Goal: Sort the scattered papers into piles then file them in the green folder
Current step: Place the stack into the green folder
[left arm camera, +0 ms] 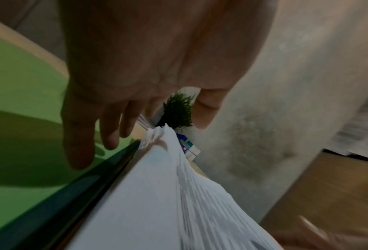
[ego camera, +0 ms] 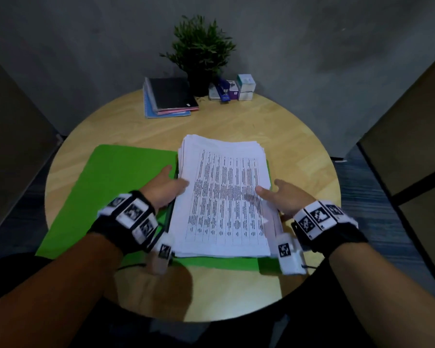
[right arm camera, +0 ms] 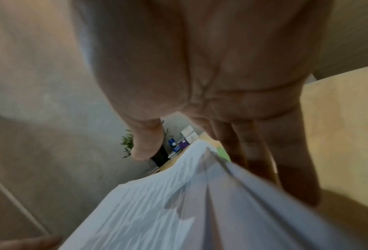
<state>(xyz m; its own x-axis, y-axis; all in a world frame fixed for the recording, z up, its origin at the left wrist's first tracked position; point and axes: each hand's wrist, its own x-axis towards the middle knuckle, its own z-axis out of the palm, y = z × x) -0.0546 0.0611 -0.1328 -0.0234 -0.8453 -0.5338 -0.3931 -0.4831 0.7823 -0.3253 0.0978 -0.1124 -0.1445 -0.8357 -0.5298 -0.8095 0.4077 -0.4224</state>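
We have the stack of papers [ego camera: 224,197] lying on the right half of the open green folder [ego camera: 106,192], which is spread flat on the round wooden table [ego camera: 299,136]. Our left hand [ego camera: 165,187] sits at the stack's left edge, over the dark spine of the folder, thumb resting on the top sheet; the left wrist view shows its fingers [left arm camera: 80,138] straight and slack beside the paper edge, gripping nothing. Our right hand [ego camera: 284,194] mirrors it on the right edge — thumb laid on the printed table of the top page, fingers [right arm camera: 290,169] extended down alongside the sheets, likewise relaxed and clasping nothing. We judge the two hands flank the pile this way to square its ragged edges against the spine, since the far corner of the stack is visibly fanned and uneven. The sorting looks done and the filing nearly so — what seems left is tidying the pile and folding the left cover over it. At the table's far side stand a potted plant [ego camera: 201,51], a pile of notebooks [ego camera: 170,97], a blue stapler [ego camera: 223,90] and small boxes [ego camera: 246,86], well apart from the work.
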